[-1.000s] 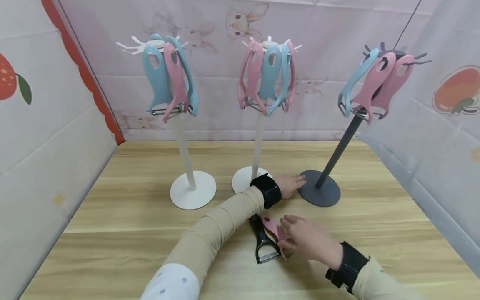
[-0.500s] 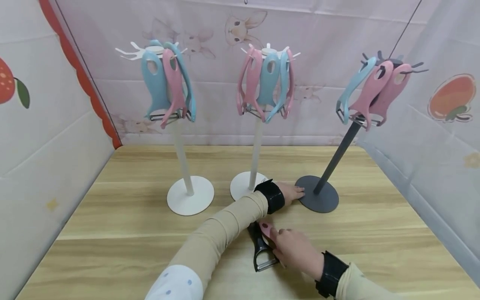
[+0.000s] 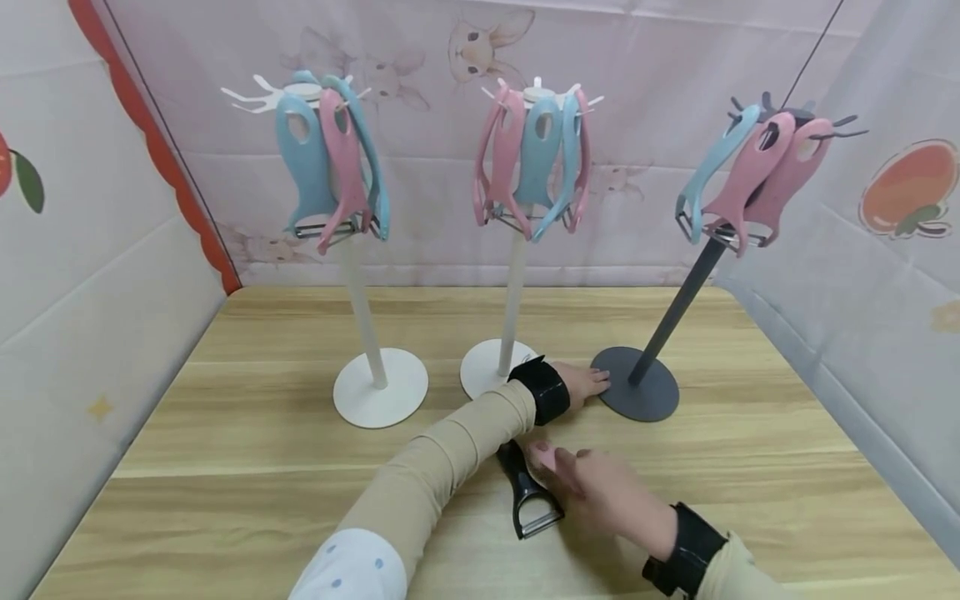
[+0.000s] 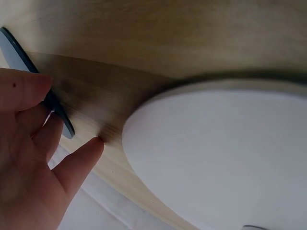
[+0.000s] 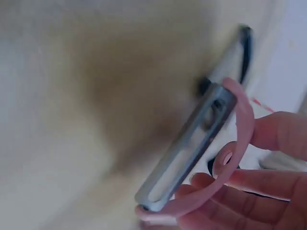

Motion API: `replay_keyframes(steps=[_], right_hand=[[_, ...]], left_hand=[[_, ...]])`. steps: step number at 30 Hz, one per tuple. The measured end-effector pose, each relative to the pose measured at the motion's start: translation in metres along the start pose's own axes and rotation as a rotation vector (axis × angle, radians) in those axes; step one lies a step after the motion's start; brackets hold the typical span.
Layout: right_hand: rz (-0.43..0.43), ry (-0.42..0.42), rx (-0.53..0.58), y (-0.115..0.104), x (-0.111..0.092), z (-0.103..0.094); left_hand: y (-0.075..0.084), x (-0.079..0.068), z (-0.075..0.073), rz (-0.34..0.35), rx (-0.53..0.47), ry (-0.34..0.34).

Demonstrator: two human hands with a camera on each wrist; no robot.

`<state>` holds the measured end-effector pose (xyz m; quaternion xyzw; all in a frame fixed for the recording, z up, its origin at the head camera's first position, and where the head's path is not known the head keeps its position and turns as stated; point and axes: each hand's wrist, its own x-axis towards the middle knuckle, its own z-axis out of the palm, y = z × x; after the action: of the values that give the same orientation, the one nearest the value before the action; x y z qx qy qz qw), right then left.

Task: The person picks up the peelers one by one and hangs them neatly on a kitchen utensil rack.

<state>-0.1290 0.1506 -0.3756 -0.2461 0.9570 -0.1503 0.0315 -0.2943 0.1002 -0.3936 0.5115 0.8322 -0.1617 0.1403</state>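
Observation:
My right hand [image 3: 609, 492] grips a pink Y-shaped peeler [image 3: 553, 460] by its handle, off the table. In the right wrist view, the metal blade of the pink peeler [image 5: 243, 120] faces the camera, with thumb and fingers around the body. On the table, a black peeler [image 3: 517, 475] lies left of that hand, its handle end beneath my left forearm. My left hand [image 3: 582, 383] reaches across, fingers extended, fingertips at the edge of the dark grey round base [image 3: 647, 403]. The left wrist view shows the fingers beside that base [image 4: 17, 60].
Two white stands [image 3: 362, 308] [image 3: 514, 292] and a dark grey stand [image 3: 678, 308] line the back. Blue and pink peelers [image 3: 542, 154] hang from their hooks. A white round base [image 3: 480, 367] sits close to my left wrist. Fabric walls [image 3: 847, 275] enclose the wooden table [image 3: 247, 483].
My right hand has closed on the pink peeler beside the black one and lifted it off the table. My left hand has stayed at the dark base.

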Motion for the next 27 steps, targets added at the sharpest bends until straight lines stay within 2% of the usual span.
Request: replay_keyframes(steps=[4, 7, 10, 12, 14, 16, 20, 22, 25, 27], right_hand=[[-0.016, 0.087, -0.005, 0.002, -0.01, -0.026], [0.001, 0.072, 0.005, 0.002, -0.019, -0.048], [0.002, 0.057, 0.065, 0.004, -0.03, -0.067], [0.0, 0.094, 0.108, 0.006, -0.037, -0.079], [-0.022, 0.192, 0.102, 0.009, -0.043, -0.092], [-0.056, 0.332, 0.042, 0.012, -0.048, -0.107], [-0.122, 0.684, -0.149, 0.021, -0.052, -0.138], [-0.116, 0.827, -0.167, 0.026, -0.052, -0.152], [-0.048, 1.01, -0.105, 0.032, -0.051, -0.172], [0.08, 1.091, -0.03, 0.036, -0.05, -0.184]], left_hand=[[0.0, 0.002, 0.002, -0.006, -0.013, -0.008], [0.0, 0.006, 0.003, -0.019, -0.023, -0.027], [-0.001, 0.009, 0.003, -0.025, -0.022, -0.037], [-0.001, 0.01, 0.004, -0.018, -0.018, -0.037], [-0.002, 0.01, 0.003, -0.012, -0.019, -0.038], [-0.002, 0.01, 0.003, -0.006, -0.018, -0.045], [-0.003, 0.006, 0.001, -0.011, -0.034, -0.053], [-0.003, 0.005, 0.0, -0.018, -0.035, -0.054], [-0.001, 0.004, -0.001, -0.022, -0.037, -0.055], [0.001, 0.005, -0.001, -0.02, -0.034, -0.055]])
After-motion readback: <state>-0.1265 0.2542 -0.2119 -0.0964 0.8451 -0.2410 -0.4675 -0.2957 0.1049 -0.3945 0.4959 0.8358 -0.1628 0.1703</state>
